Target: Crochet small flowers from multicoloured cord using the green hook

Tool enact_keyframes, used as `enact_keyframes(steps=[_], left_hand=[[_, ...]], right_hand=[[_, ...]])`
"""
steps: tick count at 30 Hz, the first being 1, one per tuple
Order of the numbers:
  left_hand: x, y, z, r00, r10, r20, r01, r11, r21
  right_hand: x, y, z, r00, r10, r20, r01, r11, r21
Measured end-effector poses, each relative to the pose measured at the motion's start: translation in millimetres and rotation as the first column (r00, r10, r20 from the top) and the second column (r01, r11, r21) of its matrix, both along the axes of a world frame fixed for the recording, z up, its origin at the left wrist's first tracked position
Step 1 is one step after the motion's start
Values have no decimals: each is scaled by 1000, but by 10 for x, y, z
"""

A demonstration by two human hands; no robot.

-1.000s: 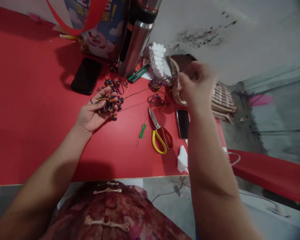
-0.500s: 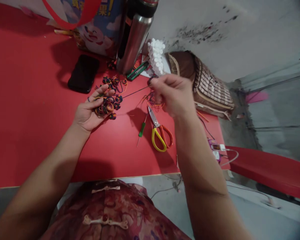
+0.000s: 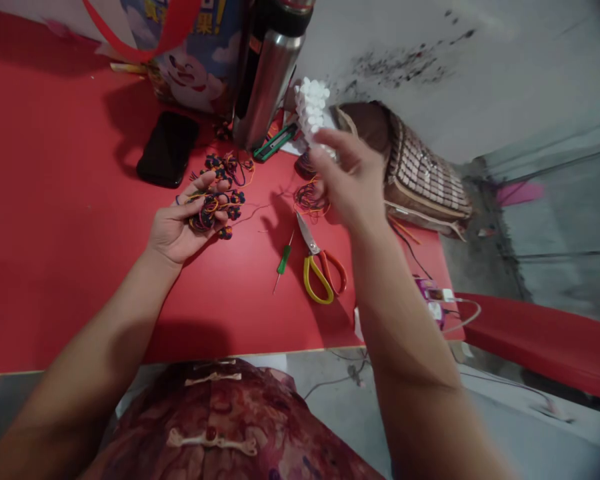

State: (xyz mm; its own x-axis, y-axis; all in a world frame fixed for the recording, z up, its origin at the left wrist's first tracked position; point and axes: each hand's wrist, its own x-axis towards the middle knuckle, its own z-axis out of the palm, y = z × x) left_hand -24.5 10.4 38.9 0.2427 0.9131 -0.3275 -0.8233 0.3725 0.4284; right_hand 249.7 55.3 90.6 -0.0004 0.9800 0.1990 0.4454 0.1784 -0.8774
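In my left hand (image 3: 180, 230), palm up with curled fingers, lies a bundle of multicoloured knotted cords (image 3: 211, 210); small dark and orange knots hang past the fingertips. My right hand (image 3: 347, 177) is open in the air, thumb and fingers apart, slightly blurred, with nothing visible between them. Near it on the table are a dark round coil (image 3: 305, 165), perhaps a spool, and a tangle of coloured threads (image 3: 307, 199). A thin thread runs loosely from the bundle towards the right. Scissors (image 3: 313, 247) with yellow and orange handles lie below, beside a green-handled thin tool (image 3: 283, 260).
More knotted cords (image 3: 227, 165) lie beyond my left hand. A black phone (image 3: 167, 150), a steel flask (image 3: 273, 77), a printed bag (image 3: 195, 73) and a green cutter (image 3: 275, 142) stand or lie farther back. A brown cushion (image 3: 425, 170) is at the right of the red table (image 3: 70, 220).
My right hand has let go of the dark thread and its fingers have opened. The thread, taut before, now lies slack. My left hand still holds the bundle, fingers curled further over it.
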Motion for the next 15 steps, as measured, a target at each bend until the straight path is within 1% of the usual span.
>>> enact_keyframes(steps=[1,2,3,4,5,6,7,9,11,12,13,14,15], left_hand=[[0,2,-17,1000,-3,-7,3,1000,15],[-1,3,-33,1000,-4,-14,4,1000,29],[-3,3,-45,1000,-5,-22,6,999,37],[-5,2,-51,999,-8,-31,9,999,38],[-7,0,-53,999,-12,-40,14,999,31],[-9,-2,-50,999,-14,-50,16,1000,22],[-9,-5,-44,998,-16,-60,17,1000,12],[-7,-10,-29,997,-19,-72,20,1000,5],[-2,-13,-18,998,-20,-55,21,1000,10],[0,-12,-16,999,-21,-40,21,1000,12],[1,-11,-16,999,-21,-26,21,1000,11],[0,-10,-18,1000,-19,-17,19,1000,8],[-2,-8,-19,1000,-17,-15,17,1000,5]], right_hand=[[-204,-99,-31,998,48,-51,-52,996,-78],[-400,-189,-56,988,110,-111,-128,978,-165],[-573,-266,-75,968,175,-178,-216,944,-249],[-709,-324,-89,940,247,-236,-316,892,-324],[-802,-362,-99,915,294,-275,-382,851,-361],[-849,-382,-103,900,325,-289,-420,823,-382],[-856,-385,-101,893,348,-285,-440,809,-391],[-779,-363,-74,895,377,-240,-444,808,-388],[-646,-325,-17,899,399,-182,-438,820,-368],[-577,-307,21,908,392,-149,-419,841,-341],[-509,-290,64,927,358,-114,-375,877,-299],[-441,-273,111,951,298,-80,-309,918,-249],[-371,-255,163,976,211,-52,-217,958,-189]])
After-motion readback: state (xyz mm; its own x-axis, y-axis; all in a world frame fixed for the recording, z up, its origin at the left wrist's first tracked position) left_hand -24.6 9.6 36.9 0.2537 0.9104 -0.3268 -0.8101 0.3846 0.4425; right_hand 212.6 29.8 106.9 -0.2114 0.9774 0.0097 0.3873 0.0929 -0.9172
